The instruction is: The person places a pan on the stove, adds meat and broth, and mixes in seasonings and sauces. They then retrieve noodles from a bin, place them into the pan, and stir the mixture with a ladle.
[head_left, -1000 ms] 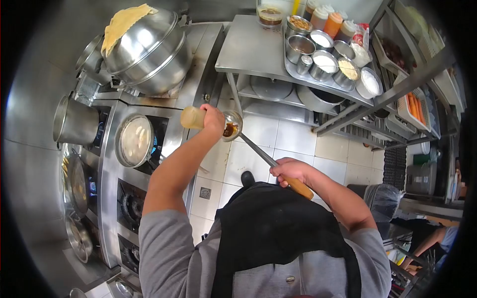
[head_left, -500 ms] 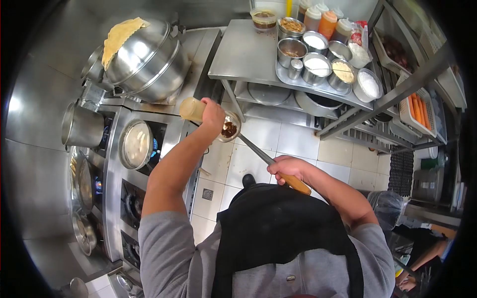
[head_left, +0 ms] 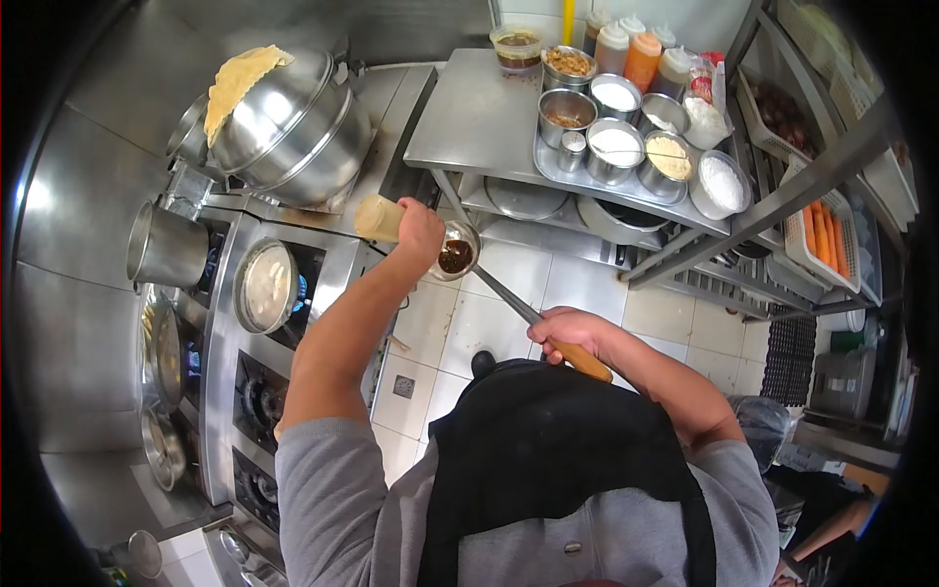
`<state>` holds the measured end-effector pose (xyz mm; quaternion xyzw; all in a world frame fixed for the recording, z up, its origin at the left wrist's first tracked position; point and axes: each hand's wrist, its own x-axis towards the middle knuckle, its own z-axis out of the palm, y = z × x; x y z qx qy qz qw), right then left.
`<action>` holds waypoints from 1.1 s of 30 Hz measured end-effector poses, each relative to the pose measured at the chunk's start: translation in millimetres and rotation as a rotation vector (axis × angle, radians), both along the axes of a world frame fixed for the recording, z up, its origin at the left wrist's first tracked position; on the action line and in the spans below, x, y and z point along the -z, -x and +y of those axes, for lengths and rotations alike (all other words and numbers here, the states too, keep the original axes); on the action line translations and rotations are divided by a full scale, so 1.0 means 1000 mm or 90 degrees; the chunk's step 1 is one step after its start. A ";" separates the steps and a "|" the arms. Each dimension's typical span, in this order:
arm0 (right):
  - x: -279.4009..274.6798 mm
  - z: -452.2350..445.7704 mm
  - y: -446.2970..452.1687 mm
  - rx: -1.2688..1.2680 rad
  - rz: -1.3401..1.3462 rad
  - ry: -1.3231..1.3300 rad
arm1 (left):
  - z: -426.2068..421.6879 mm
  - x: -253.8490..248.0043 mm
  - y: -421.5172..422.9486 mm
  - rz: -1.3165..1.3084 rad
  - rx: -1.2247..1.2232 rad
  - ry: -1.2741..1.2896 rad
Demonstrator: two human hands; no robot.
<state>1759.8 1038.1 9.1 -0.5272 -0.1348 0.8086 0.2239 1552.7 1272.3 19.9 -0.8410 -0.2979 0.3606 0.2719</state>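
My left hand is closed around a squeeze bottle of pale yellowish liquid. The bottle is tipped on its side, its nozzle end hidden by my fingers near the ladle's bowl. In my right hand is the ladle, gripped where its grey metal shaft meets the wooden end. Dark brown sauce lies in the ladle's bowl, which hangs above the floor between the stove and the prep table.
On the stove, a frying pan with pale liquid sits over a lit burner; a pot stands behind it. A metal prep table holds a tray of bowls and several squeeze bottles. Another person's arm shows at lower right.
The pale patch in the ladle's bowl is gone, leaving dark sauce in view. Both hands keep nearly the same place, and the camera view has shifted slightly.
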 end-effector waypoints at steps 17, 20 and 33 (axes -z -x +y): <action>-0.006 0.010 -0.010 -0.019 0.010 0.003 | 0.004 0.012 -0.003 -0.003 -0.022 0.002; -0.008 0.011 -0.005 0.008 -0.009 0.007 | 0.008 0.012 0.003 -0.006 -0.012 -0.010; -0.003 0.023 0.019 -0.003 -0.023 0.018 | 0.025 0.010 0.043 -0.065 -0.040 0.018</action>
